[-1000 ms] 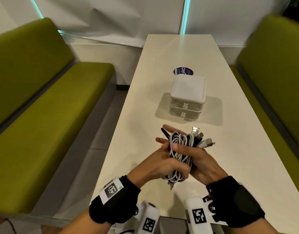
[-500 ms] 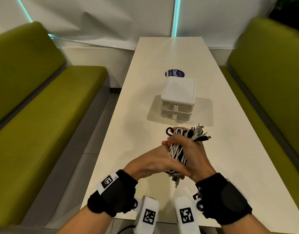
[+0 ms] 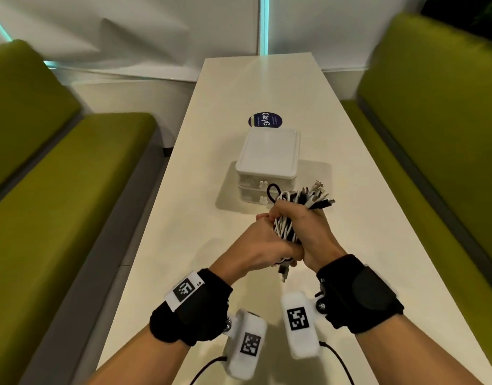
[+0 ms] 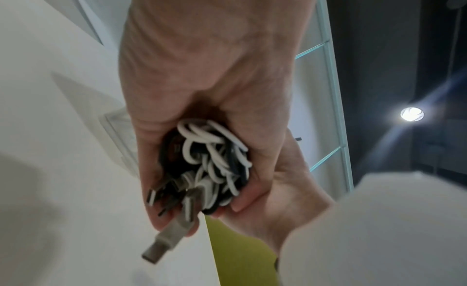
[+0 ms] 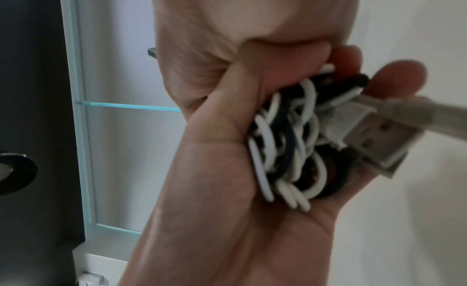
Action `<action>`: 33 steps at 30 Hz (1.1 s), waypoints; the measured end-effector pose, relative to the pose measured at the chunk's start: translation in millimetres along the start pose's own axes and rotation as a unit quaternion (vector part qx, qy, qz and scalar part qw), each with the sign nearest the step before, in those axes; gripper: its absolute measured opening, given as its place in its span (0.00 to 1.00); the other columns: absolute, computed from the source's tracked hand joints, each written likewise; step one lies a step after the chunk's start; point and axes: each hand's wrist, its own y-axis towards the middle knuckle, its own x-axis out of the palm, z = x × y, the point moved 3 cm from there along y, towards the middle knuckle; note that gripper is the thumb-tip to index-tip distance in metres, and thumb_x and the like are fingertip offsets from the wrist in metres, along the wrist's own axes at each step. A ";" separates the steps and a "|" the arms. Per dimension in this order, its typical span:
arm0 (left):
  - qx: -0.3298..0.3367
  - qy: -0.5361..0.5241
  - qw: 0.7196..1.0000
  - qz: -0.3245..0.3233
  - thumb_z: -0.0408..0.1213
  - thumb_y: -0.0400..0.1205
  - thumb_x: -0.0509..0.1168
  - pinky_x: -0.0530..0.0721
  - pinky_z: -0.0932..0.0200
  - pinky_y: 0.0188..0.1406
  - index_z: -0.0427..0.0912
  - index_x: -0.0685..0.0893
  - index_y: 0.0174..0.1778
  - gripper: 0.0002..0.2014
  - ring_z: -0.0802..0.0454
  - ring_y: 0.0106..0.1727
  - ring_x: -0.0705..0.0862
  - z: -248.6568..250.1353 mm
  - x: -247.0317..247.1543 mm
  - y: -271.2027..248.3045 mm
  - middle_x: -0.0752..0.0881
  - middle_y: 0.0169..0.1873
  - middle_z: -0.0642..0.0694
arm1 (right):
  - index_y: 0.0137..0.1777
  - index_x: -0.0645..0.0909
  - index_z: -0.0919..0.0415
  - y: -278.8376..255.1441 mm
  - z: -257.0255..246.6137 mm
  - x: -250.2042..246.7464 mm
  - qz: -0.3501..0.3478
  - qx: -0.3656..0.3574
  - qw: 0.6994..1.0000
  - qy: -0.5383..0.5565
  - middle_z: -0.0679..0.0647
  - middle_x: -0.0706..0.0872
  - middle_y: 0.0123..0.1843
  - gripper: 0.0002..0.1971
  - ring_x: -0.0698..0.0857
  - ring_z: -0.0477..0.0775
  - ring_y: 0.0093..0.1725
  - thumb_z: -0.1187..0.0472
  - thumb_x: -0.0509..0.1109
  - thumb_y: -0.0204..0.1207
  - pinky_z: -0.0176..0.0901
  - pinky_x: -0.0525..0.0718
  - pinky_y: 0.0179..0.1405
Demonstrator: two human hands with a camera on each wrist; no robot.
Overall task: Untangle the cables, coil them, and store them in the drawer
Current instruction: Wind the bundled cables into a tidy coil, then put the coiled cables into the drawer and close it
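Both hands clasped round cables [image 3: 288, 229]: left hand [image 3: 263, 244] fingers curled on bundle's near side, right hand [image 3: 308, 232] gripping far side, above table [image 3: 183, 232]. Plugs [image 3: 318, 194] fan out past right fingertips. Judged: cables bunched, white and black strands crossing, neat coiling doubtful; storing not done. Beyond fingers, drawers [image 3: 256, 190] both shut. Further: sticker [image 3: 265, 120], green benches [image 3: 72, 176] either side, white wall.

The table [image 3: 200, 218] ran lengthwise between two benches, one on its left [image 3: 58, 204] and one on its right [image 3: 433, 151]. A drawer box [image 3: 268, 154] stood on the table at its middle, a round sticker [image 3: 265, 120] just behind it. Before the box, above the table, the left hand [image 3: 257, 247] and right hand [image 3: 308, 232] met around a bundle of cables [image 3: 288, 227], plug ends reaching toward the box
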 end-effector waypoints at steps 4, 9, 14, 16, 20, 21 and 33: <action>0.002 0.000 0.998 -0.059 0.26 0.70 0.73 0.84 0.54 0.40 0.39 0.86 0.41 0.07 0.56 0.38 0.85 -4.3 -12.5 19.9 0.88 0.34 0.46 | 0.31 0.80 0.65 22.9 2.4 2.7 -0.002 -0.023 1.000 0.014 0.63 0.87 0.36 0.09 0.93 0.61 0.45 0.76 0.68 0.68 0.57 0.88 0.49; -0.036 0.021 0.996 -0.074 0.50 0.68 0.80 0.82 0.62 0.60 0.53 0.84 0.64 0.27 0.63 0.58 0.86 -23.7 -63.3 24.4 0.88 0.58 0.59 | 0.35 0.85 0.62 50.0 2.1 -13.2 0.049 -0.031 0.998 0.025 0.64 0.88 0.35 0.06 0.89 0.63 0.38 0.72 0.71 0.67 0.56 0.87 0.42; -0.031 -0.038 0.954 0.296 0.53 0.78 0.71 0.79 0.63 0.51 0.50 0.76 0.73 0.28 0.59 0.62 0.82 -47.1 -98.8 35.9 0.79 0.70 0.56 | 0.47 0.76 0.62 65.9 7.9 -35.3 0.060 -0.017 0.998 0.021 0.64 0.77 0.33 0.12 0.79 0.63 0.34 0.76 0.67 0.67 0.57 0.81 0.40; -0.055 -0.084 0.961 0.259 0.60 0.79 0.66 0.72 0.59 0.64 0.52 0.63 0.82 0.37 0.56 0.74 0.73 -52.6 -89.5 48.1 0.68 0.79 0.54 | 0.32 0.76 0.68 68.5 12.5 -33.2 0.043 0.007 0.999 -0.028 0.64 0.76 0.33 0.06 0.79 0.63 0.35 0.75 0.69 0.66 0.56 0.81 0.40; -0.068 -0.120 0.975 0.174 0.69 0.77 0.56 0.65 0.50 0.78 0.56 0.59 0.83 0.40 0.53 0.80 0.66 -59.7 -68.8 59.2 0.66 0.81 0.55 | 0.37 0.79 0.65 67.5 22.1 -29.9 0.037 0.038 0.997 -0.059 0.64 0.76 0.34 0.06 0.79 0.62 0.34 0.71 0.71 0.61 0.56 0.82 0.39; -0.063 -0.119 0.975 0.175 0.70 0.78 0.55 0.66 0.50 0.77 0.57 0.60 0.83 0.38 0.53 0.79 0.67 -59.5 -66.1 57.4 0.67 0.80 0.55 | 0.37 0.78 0.65 65.7 23.5 -29.9 0.036 0.042 0.997 -0.056 0.64 0.76 0.34 0.07 0.79 0.63 0.35 0.70 0.72 0.60 0.56 0.82 0.39; -0.052 -0.073 0.982 0.169 0.71 0.77 0.58 0.73 0.54 0.65 0.58 0.73 0.74 0.33 0.53 0.68 0.78 -69.4 -27.6 -22.8 0.76 0.72 0.51 | 0.36 0.79 0.65 -14.5 42.1 -44.0 0.043 0.049 0.995 -0.081 0.63 0.77 0.30 0.05 0.79 0.60 0.30 0.71 0.71 0.61 0.55 0.81 0.40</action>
